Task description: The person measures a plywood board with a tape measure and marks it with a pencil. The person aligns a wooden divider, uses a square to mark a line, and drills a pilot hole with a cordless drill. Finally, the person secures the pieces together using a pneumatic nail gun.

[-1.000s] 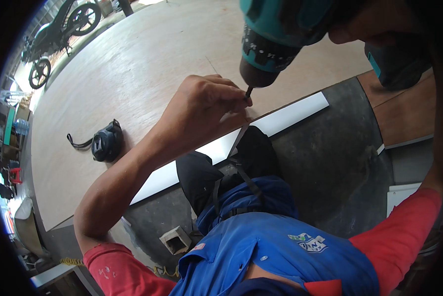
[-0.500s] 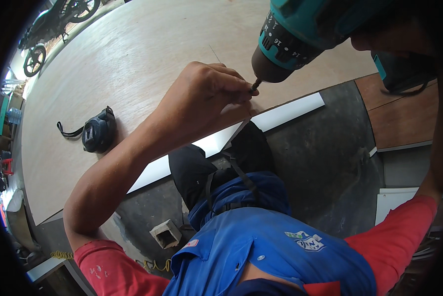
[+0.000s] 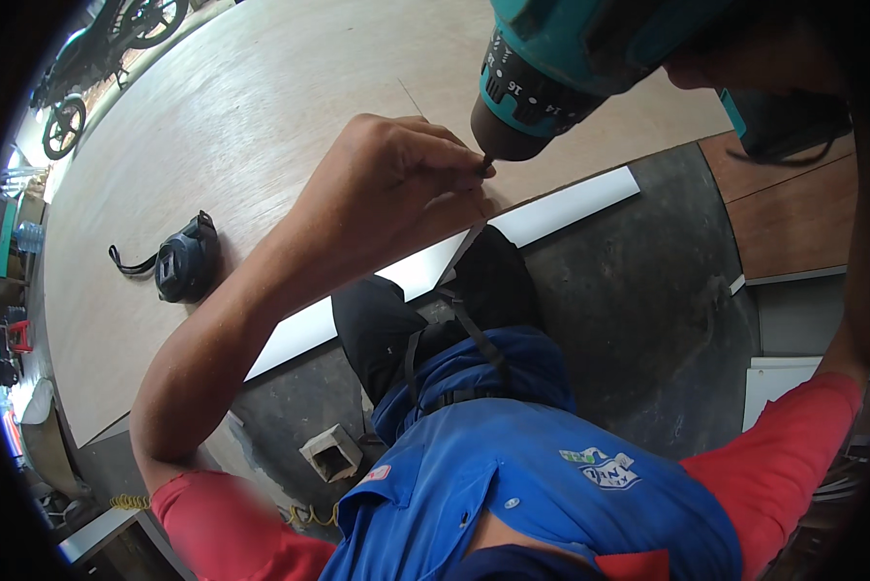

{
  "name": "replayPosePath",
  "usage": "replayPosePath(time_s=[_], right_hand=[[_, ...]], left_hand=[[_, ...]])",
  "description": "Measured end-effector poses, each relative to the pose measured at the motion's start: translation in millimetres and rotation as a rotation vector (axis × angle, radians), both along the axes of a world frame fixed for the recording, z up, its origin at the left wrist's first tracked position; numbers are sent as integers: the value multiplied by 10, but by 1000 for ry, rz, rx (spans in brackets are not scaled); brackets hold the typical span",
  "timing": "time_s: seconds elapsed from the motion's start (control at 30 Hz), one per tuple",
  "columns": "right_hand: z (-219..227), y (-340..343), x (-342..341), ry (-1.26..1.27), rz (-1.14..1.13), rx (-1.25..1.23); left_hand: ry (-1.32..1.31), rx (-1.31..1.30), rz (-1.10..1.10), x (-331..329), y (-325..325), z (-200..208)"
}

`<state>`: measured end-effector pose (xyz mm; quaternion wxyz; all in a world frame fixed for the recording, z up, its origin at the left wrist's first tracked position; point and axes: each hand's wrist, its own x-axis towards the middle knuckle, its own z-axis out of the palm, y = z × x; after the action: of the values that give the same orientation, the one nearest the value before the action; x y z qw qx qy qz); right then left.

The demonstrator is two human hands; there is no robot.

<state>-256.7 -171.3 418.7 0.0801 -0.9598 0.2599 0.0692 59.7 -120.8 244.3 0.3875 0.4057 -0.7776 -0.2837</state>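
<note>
My left hand (image 3: 406, 169) is closed in a pinch over the wooden sheet (image 3: 290, 87), close to its near edge. Thumb and fingertips meet right at the dark bit of a teal and black cordless drill (image 3: 542, 82); whatever small thing they grip there is hidden. Up at the right, my right hand (image 3: 745, 73) is wrapped around the drill's handle, mostly in shadow. The drill tilts so that its chuck points down and left at the pinched fingers. Its battery base (image 3: 789, 126) hangs at the far right.
A black tape measure (image 3: 187, 259) with a wrist strap lies on the sheet, left of my forearm. White strips (image 3: 571, 208) run along the sheet's near edge above my legs. A hollow square block (image 3: 331, 453) is on the dark floor. Brown panels (image 3: 784, 213) lie at right.
The drill has shifted a little left, and its chuck is now closer to my left fingertips. My left hand has moved slightly left, still pinching.
</note>
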Motion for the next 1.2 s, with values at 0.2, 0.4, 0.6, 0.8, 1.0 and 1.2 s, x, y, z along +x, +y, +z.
replayPosePath(time_s=[0.2, 0.4, 0.6, 0.8, 1.0, 1.2], right_hand=[[24, -125, 44, 21, 27, -28], [61, -179, 170, 32, 90, -52], [111, -251, 257, 60, 121, -65], [165, -310, 384, 89, 135, -74], [129, -341, 420, 99, 158, -42], [168, -355, 486, 118, 166, -30]], left_hand=[[-24, -70, 54, -117, 607, 289], [747, 561, 485, -602, 1029, -749], [1468, 379, 600, -819, 564, -815], [1338, 328, 574, -772, 617, -825], [1255, 348, 625, -736, 658, -823], [1212, 362, 663, -735, 695, -817]])
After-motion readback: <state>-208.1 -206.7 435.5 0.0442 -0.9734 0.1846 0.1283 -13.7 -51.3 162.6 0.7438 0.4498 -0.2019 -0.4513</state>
